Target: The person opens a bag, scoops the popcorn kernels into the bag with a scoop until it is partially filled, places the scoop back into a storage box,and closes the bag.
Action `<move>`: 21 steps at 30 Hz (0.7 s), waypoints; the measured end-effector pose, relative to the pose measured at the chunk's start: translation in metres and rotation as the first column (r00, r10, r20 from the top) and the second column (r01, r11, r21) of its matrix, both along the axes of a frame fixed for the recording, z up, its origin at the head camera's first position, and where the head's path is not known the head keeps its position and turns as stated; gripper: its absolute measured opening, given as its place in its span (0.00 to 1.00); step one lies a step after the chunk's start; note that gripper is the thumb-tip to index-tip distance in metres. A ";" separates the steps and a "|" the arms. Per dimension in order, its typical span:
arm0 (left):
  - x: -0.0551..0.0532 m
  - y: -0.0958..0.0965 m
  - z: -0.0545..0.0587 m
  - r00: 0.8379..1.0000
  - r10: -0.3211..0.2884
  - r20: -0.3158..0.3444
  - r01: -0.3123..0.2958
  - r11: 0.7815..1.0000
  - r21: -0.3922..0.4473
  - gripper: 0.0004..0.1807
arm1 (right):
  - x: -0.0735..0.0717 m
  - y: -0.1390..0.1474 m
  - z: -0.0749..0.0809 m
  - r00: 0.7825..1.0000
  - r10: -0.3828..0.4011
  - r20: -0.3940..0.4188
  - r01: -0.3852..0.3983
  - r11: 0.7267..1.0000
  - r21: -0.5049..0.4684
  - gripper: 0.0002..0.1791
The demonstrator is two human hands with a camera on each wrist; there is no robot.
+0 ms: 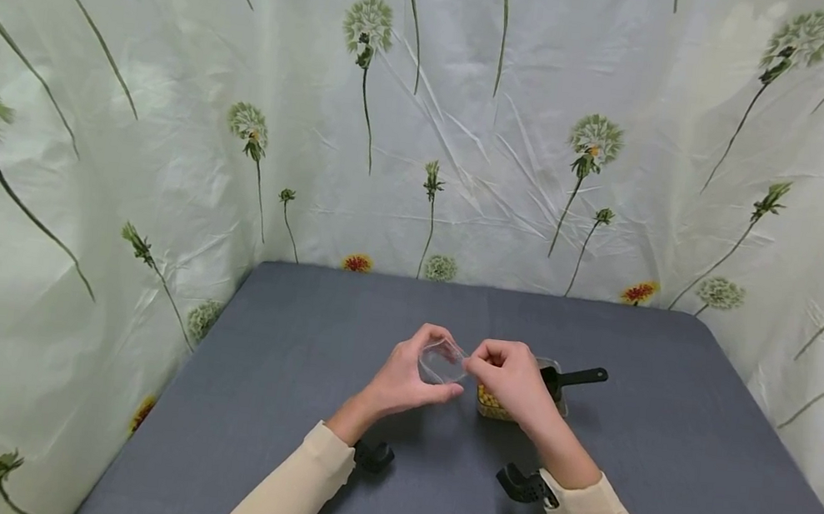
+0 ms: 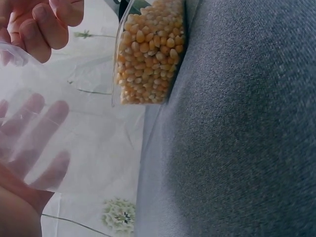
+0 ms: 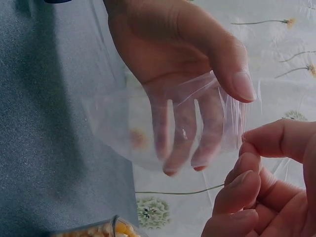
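A small clear plastic bag (image 1: 442, 361) is held up over the grey table (image 1: 275, 410) between both hands. My left hand (image 1: 407, 378) holds it with fingers behind the film and thumb on the front; the fingers show through the bag (image 3: 182, 123) in the right wrist view. My right hand (image 1: 509, 372) pinches the bag's edge with curled fingertips (image 3: 247, 163). Just behind the right hand stands a clear container of yellow corn kernels (image 1: 491, 401), also close up in the left wrist view as the container (image 2: 150, 52). A black scoop (image 1: 574, 379) lies across it.
A floral-printed sheet (image 1: 426, 124) hangs as a wall behind and on both sides of the table. Black wrist mounts (image 1: 524, 485) sit under both cream sleeves. Bare grey cloth (image 2: 247, 148) stretches around the container.
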State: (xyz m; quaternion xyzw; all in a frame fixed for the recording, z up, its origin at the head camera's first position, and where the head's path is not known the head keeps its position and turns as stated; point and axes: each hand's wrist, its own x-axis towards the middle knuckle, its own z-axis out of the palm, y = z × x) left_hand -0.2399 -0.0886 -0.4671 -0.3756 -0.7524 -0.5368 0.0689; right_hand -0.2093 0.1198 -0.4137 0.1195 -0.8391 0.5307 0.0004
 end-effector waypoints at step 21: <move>0.004 0.003 0.003 0.996 0.054 0.064 -0.048 0.995 -0.090 0.30 | -0.002 -0.001 -0.002 0.998 0.018 -0.065 -0.011 0.994 0.107 0.08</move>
